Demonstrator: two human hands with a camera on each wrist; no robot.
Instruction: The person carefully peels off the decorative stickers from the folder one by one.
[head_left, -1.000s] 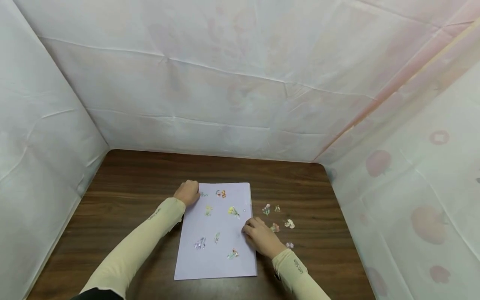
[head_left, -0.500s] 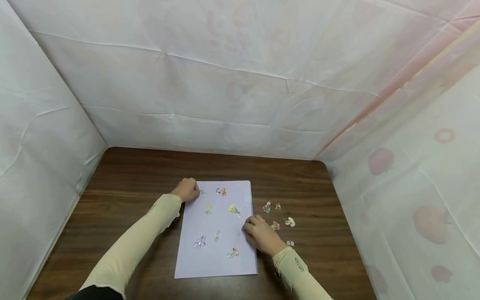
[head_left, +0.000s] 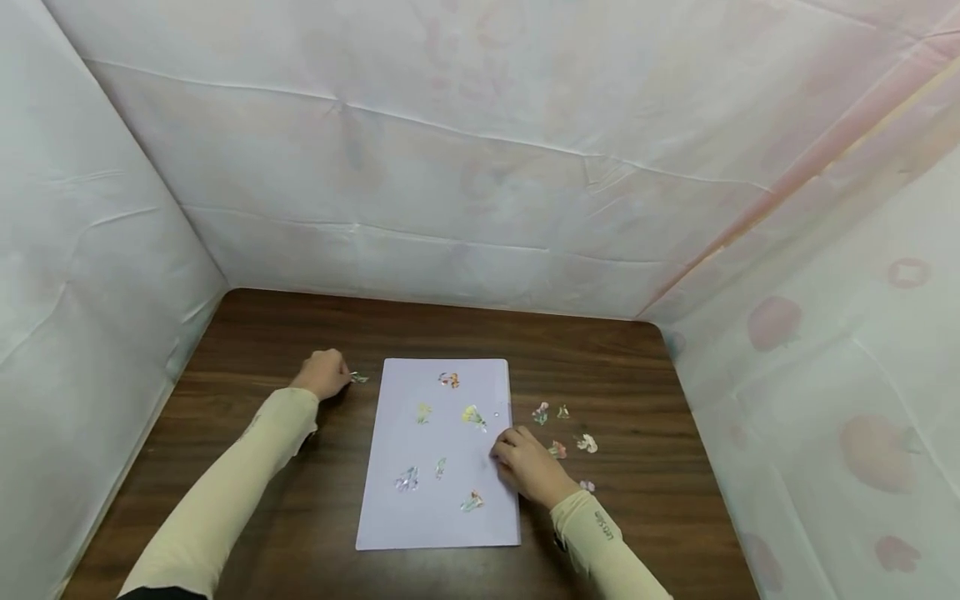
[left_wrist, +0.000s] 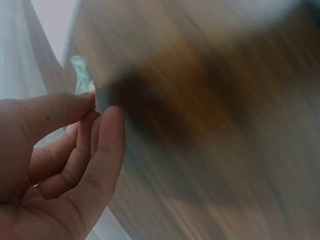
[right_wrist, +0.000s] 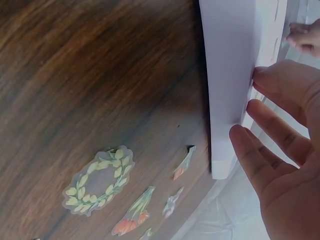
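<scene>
A small sticker (head_left: pixel 358 378) was held pinched between thumb and fingers (left_wrist: pixel 107 132) of the left hand (head_left: pixel 322 373), just left of the lilac sheet (head_left: pixel 420 508) and apart from it, low over the worktop (head_left: pixel 262 333). The right hand (head_left: pixel 525 463) was rested on the sheet's right edge, with its fingers (right_wrist: pixel 265 82) laid nearly straight against that edge and nothing grasped.

Six stickers were seen on the sheet, among them a yellow flower sticker (head_left: pixel 472 415). Five loose stickers (head_left: pixel 558 437) were lying on the worktop just right of the sheet, including a wreath sticker (right_wrist: pixel 97 180). By judgement, the work was roughly half done: one sticker was in hand, several were left on either surface.
</scene>
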